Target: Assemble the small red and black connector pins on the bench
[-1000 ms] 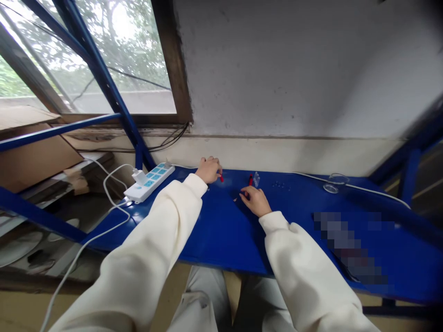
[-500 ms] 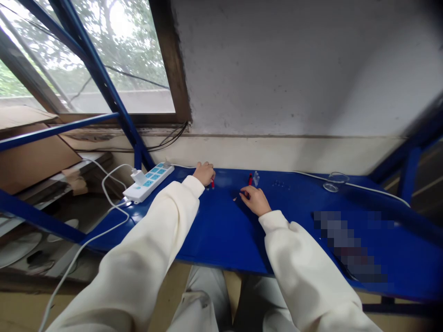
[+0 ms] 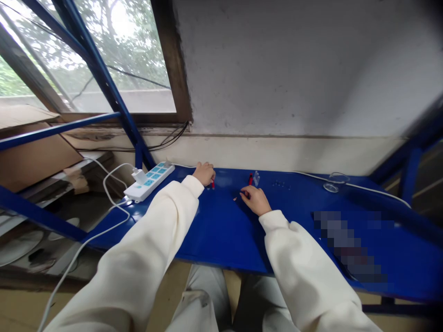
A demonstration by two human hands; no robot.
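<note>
At the far edge of the blue table, my left hand has its fingers bent down and closed over a small red piece. The fingertips are partly hidden, and what they hold is too small to make out. My right hand hovers low over the middle, thumb and fingers drawn together in a pinch whose content I cannot see. Just left of it lies a tiny pale bit. Behind it are a red piece and a clear plastic strip.
Several tiny clear pieces lie right of my right hand. A white power strip with a plugged-in charger sits at the left. A coiled clear cord and a pixelated dark object are on the right. Blue frame bars flank the table.
Both hands keep almost the same place and pose. The view has shifted very slightly; the pieces on the table have not visibly moved.
</note>
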